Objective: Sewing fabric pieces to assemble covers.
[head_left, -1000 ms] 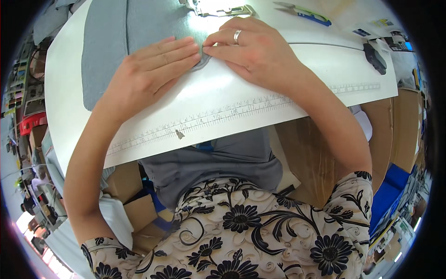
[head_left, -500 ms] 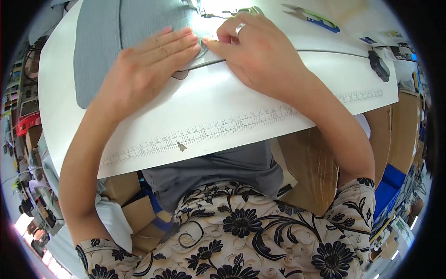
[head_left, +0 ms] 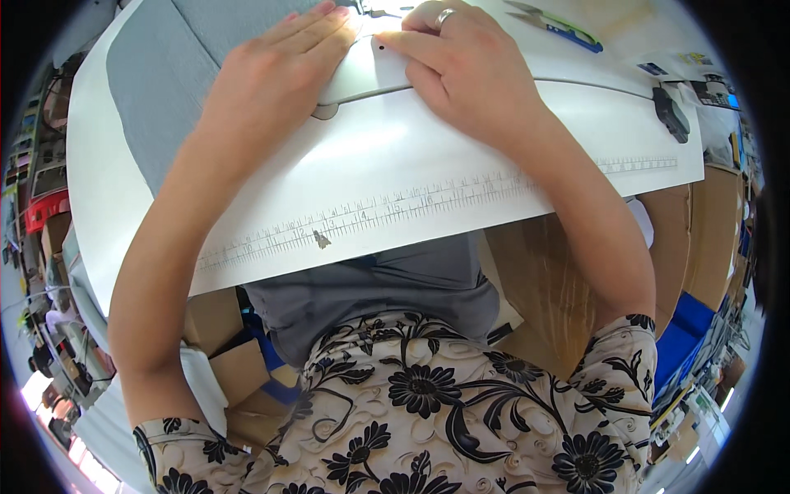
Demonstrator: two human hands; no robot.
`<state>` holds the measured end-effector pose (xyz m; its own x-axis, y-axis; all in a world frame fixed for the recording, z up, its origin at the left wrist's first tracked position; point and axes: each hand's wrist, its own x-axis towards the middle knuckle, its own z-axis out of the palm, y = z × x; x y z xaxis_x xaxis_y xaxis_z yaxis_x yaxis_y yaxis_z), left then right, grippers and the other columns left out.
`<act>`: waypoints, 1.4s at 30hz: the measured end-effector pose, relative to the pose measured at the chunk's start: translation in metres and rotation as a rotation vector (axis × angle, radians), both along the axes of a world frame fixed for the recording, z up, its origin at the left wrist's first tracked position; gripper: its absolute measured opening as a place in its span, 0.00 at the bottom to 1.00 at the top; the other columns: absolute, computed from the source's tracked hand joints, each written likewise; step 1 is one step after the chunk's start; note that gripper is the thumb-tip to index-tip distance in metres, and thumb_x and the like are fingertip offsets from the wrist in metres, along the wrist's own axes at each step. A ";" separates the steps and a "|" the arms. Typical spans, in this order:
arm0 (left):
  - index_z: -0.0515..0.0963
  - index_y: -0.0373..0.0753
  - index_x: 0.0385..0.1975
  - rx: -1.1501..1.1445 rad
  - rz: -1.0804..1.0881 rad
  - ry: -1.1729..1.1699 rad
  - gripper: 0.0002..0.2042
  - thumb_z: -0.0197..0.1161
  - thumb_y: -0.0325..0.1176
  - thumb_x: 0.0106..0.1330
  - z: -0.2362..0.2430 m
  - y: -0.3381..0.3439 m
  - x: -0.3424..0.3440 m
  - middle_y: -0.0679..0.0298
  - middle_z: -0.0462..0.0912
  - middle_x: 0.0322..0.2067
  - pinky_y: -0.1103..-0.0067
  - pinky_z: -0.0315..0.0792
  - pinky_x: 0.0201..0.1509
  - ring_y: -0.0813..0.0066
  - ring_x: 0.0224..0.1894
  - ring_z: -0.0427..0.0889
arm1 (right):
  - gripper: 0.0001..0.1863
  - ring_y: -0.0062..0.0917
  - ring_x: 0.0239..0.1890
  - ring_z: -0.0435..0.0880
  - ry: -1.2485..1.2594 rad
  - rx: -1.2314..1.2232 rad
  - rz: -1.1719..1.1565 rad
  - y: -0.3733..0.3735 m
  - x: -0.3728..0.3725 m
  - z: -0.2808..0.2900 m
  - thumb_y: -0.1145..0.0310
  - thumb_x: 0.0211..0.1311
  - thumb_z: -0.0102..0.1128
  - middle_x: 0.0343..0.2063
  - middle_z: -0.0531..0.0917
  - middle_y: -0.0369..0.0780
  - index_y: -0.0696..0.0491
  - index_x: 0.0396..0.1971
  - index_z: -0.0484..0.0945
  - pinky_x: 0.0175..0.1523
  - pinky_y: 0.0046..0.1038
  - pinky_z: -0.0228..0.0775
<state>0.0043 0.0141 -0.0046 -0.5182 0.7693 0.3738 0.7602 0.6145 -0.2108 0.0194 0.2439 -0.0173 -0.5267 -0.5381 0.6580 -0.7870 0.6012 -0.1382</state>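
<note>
Grey fabric [head_left: 156, 82] lies on a white sewing-machine table [head_left: 247, 247], reaching up to a metal presser foot [head_left: 374, 10] at the top edge, under bright light. My left hand [head_left: 276, 74] rests palm down on the fabric, fingers straight and flat, tips beside the foot. My right hand [head_left: 465, 70] is curled just right of the foot, fingertips drawn together over the pale metal plate [head_left: 370, 70]; glare and the fingers hide what they grip. A printed ruler [head_left: 411, 198] runs along the table's near edge.
Green-and-blue thread snips [head_left: 564, 33] lie at upper right, with a black object [head_left: 671, 111] near the right edge. Below the table are cardboard boxes [head_left: 691, 230] and blue material [head_left: 683, 337]. Grey cloth [head_left: 370, 288] is at my waist. Cluttered shelves line the left rim.
Both hands have moved away from me, toward the top edge, with the grey fabric sliding along. More of the pale plate, including a small hole, now shows between the hands.
</note>
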 end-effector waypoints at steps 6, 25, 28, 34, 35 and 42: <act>0.79 0.36 0.38 -0.083 0.213 -0.055 0.06 0.59 0.23 0.64 0.006 0.031 0.021 0.57 0.86 0.41 0.72 0.80 0.55 0.61 0.52 0.84 | 0.09 0.37 0.39 0.79 0.051 -0.016 -0.001 0.001 -0.001 -0.005 0.75 0.53 0.61 0.33 0.81 0.43 0.56 0.35 0.83 0.48 0.37 0.73; 0.82 0.35 0.34 0.291 0.212 -0.118 0.10 0.59 0.35 0.69 -0.014 0.054 0.031 0.55 0.85 0.42 0.61 0.77 0.58 0.57 0.52 0.83 | 0.09 0.32 0.43 0.82 -0.138 0.052 -0.151 0.010 0.001 -0.017 0.70 0.58 0.60 0.37 0.85 0.38 0.50 0.35 0.87 0.52 0.35 0.74; 0.81 0.34 0.33 0.273 0.243 -0.142 0.11 0.58 0.35 0.69 -0.018 0.056 0.020 0.54 0.85 0.39 0.62 0.78 0.55 0.55 0.49 0.84 | 0.09 0.34 0.42 0.83 -0.087 0.046 -0.160 0.012 -0.008 -0.029 0.69 0.59 0.59 0.37 0.85 0.38 0.50 0.36 0.87 0.49 0.36 0.76; 0.81 0.35 0.38 0.247 0.331 -0.412 0.11 0.59 0.37 0.70 0.003 0.046 0.012 0.54 0.84 0.40 0.66 0.77 0.56 0.54 0.51 0.83 | 0.11 0.36 0.41 0.83 -0.228 -0.021 -0.130 0.015 -0.016 -0.027 0.68 0.61 0.57 0.36 0.85 0.40 0.50 0.36 0.88 0.49 0.38 0.75; 0.82 0.34 0.40 0.262 0.312 -0.506 0.12 0.59 0.37 0.69 0.008 0.044 0.016 0.53 0.84 0.42 0.67 0.76 0.58 0.53 0.53 0.82 | 0.12 0.38 0.42 0.83 -0.276 -0.055 -0.111 0.017 -0.013 -0.024 0.68 0.61 0.55 0.36 0.85 0.41 0.51 0.38 0.88 0.51 0.39 0.75; 0.75 0.38 0.61 0.175 0.202 -0.380 0.34 0.67 0.56 0.61 0.007 0.020 0.120 0.51 0.72 0.65 0.50 0.57 0.71 0.50 0.70 0.66 | 0.11 0.21 0.38 0.85 -0.985 -0.565 0.415 0.020 0.066 0.042 0.74 0.62 0.56 0.33 0.86 0.37 0.54 0.39 0.87 0.43 0.25 0.77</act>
<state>0.1245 0.0343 0.0021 -0.7764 0.5813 0.2435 0.6251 0.7596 0.1797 0.0858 0.2638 0.0251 -0.7898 -0.5512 0.2691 -0.3153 -0.0116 -0.9489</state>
